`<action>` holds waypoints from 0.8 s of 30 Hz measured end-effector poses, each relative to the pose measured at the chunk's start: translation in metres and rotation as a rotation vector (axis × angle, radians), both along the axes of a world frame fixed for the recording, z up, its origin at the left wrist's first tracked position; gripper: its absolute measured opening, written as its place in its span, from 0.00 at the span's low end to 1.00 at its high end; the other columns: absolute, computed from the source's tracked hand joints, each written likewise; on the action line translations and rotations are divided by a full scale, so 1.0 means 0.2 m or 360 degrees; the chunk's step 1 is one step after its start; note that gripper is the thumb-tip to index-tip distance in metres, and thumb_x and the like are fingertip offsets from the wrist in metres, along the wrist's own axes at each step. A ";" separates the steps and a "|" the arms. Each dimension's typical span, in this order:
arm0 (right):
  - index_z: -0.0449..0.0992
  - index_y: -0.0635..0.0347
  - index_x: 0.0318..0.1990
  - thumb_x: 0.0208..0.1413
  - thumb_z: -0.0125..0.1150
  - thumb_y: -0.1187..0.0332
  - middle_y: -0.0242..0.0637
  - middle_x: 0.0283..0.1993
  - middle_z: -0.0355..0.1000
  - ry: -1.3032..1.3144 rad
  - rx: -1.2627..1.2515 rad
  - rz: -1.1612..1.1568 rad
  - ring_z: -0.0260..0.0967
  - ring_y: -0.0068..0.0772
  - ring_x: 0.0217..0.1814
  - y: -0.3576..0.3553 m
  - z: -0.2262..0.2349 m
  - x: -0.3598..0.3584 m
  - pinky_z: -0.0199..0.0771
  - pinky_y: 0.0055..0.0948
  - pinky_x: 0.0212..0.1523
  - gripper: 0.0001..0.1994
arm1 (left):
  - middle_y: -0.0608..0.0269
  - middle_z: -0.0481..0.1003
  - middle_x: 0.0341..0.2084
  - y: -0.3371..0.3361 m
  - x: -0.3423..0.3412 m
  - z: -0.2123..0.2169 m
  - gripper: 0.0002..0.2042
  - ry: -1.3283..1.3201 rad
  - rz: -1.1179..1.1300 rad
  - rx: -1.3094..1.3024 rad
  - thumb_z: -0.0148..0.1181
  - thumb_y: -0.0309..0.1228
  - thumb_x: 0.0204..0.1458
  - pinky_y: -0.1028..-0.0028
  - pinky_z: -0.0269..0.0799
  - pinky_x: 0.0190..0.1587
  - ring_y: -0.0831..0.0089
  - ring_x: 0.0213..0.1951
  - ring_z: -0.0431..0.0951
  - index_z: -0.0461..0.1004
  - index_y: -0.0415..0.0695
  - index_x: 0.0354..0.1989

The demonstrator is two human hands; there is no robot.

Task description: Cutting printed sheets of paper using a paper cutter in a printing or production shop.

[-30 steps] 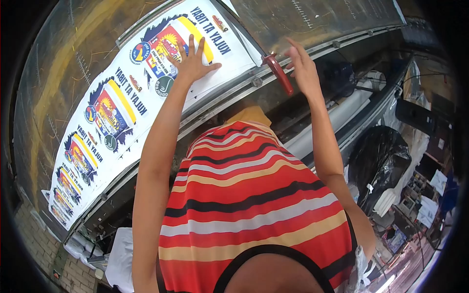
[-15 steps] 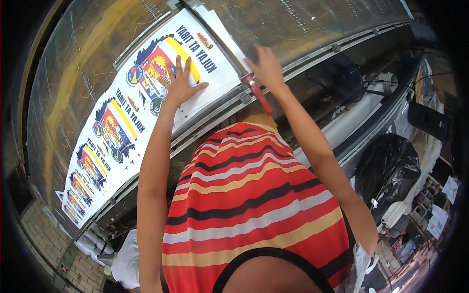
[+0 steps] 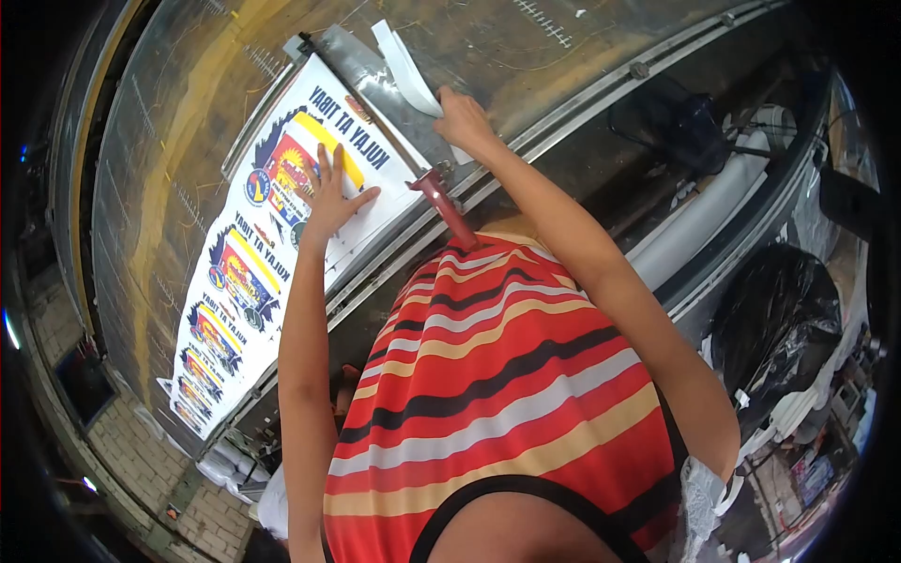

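A long white sheet (image 3: 246, 286) printed with repeated yellow, red and blue designs lies along the table, stretching toward the lower left. My left hand (image 3: 328, 204) rests flat on its upper end, fingers spread. Along that end of the sheet runs the dark arm of a paper cutter, whose red handle (image 3: 447, 214) points back toward my striped shirt. Right of the cutter, my right hand (image 3: 464, 122) is closed on a narrow white paper strip (image 3: 405, 73), which stands apart from the printed sheet. My right fingertips are partly hidden behind the hand.
The scratched dark table (image 3: 174, 150) has a metal rail (image 3: 601, 111) along its near edge. A bare grey metal plate (image 3: 357, 58) shows beside the cutter arm. White rolls (image 3: 699, 216) and a black plastic bag (image 3: 774, 314) sit lower at the right.
My right hand, earlier beside the cutter handle, now grips the white strip. The strip has come away from the cutter arm to the right, baring the metal plate. My left hand stays on the sheet.
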State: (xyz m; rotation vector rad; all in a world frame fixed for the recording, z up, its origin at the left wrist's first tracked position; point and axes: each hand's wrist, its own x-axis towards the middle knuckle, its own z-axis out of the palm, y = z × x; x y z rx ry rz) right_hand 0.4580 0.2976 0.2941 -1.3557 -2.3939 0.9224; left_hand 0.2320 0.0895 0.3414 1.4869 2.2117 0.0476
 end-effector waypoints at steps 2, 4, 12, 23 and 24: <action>0.75 0.65 0.52 0.46 0.66 0.70 0.54 0.45 0.77 -0.0005 -0.0154 -0.0003 0.75 0.56 0.51 0.04 0.00 0.01 0.74 0.45 0.52 0.23 | 0.54 0.28 0.78 0.00 0.00 -0.01 0.59 0.0016 0.0032 -0.0012 0.66 0.68 0.41 0.21 0.22 0.62 0.37 0.75 0.24 0.39 0.59 0.78; 0.79 0.65 0.45 0.44 0.67 0.70 0.53 0.43 0.78 0.0206 -0.0296 -0.0006 0.77 0.53 0.48 0.06 0.04 0.08 0.75 0.43 0.51 0.18 | 0.54 0.29 0.78 0.00 -0.01 -0.02 0.59 0.0041 0.0033 -0.0049 0.66 0.68 0.41 0.22 0.22 0.63 0.37 0.75 0.25 0.39 0.59 0.78; 0.80 0.66 0.48 0.54 0.66 0.68 0.47 0.38 0.81 0.0559 -0.0434 -0.0311 0.80 0.40 0.41 0.00 0.36 1.22 0.78 0.36 0.44 0.16 | 0.59 0.26 0.78 0.00 -0.05 -0.07 0.58 0.0024 -0.0033 -0.0014 0.62 0.69 0.45 0.24 0.23 0.65 0.37 0.75 0.25 0.35 0.62 0.79; 0.73 0.66 0.60 0.58 0.58 0.62 0.48 0.41 0.80 -0.0543 -0.0034 -0.2106 0.79 0.36 0.41 -1.62 0.26 2.97 0.76 0.35 0.43 0.24 | 0.55 0.26 0.78 0.02 -0.07 -0.14 0.56 0.0223 -0.0131 -0.0092 0.55 0.74 0.46 0.20 0.28 0.63 0.37 0.75 0.22 0.35 0.61 0.78; 0.73 0.68 0.59 0.58 0.57 0.62 0.52 0.42 0.81 -0.0796 -0.0061 -0.2193 0.81 0.41 0.43 -1.79 0.20 3.07 0.77 0.37 0.45 0.24 | 0.55 0.27 0.78 0.01 -0.08 -0.15 0.56 0.0239 -0.0124 -0.0083 0.55 0.74 0.46 0.19 0.28 0.63 0.37 0.75 0.22 0.35 0.61 0.78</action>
